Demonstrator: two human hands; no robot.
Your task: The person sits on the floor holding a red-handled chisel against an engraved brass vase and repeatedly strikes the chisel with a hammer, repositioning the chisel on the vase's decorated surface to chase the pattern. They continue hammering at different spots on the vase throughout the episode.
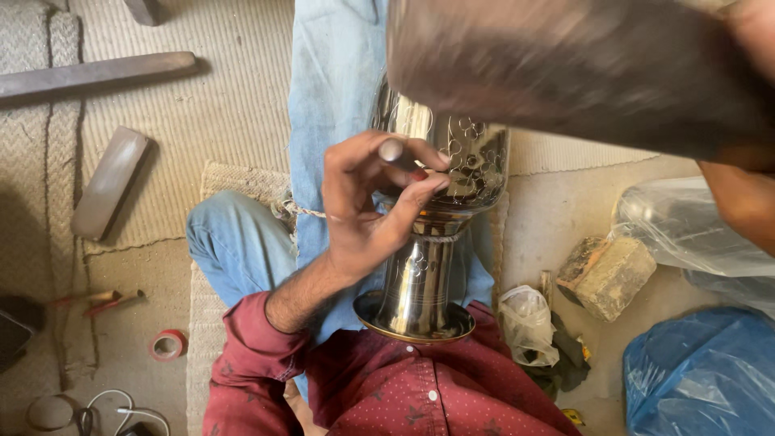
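Note:
A shiny engraved metal vase [478, 165] lies across my lap, with its stem [420, 278] and round foot [404, 327] against my red shirt. My left hand [363, 206] pinches a short metal punch [394, 151] with its tip on the vase's flowered body. My right hand [755, 32], at the top right corner, grips a dark wooden mallet [565, 69], which is blurred just above the punch. A thin cord [303, 210] runs around the vase's neck.
A flat wooden block [109, 182] and a long bar [97, 73] lie on the woven mat to the left. A red tape roll [167, 345] and small tools [101, 300] sit on the floor. To the right are a stone [607, 274], a clear plastic bag [698, 222] and a blue bag [702, 371].

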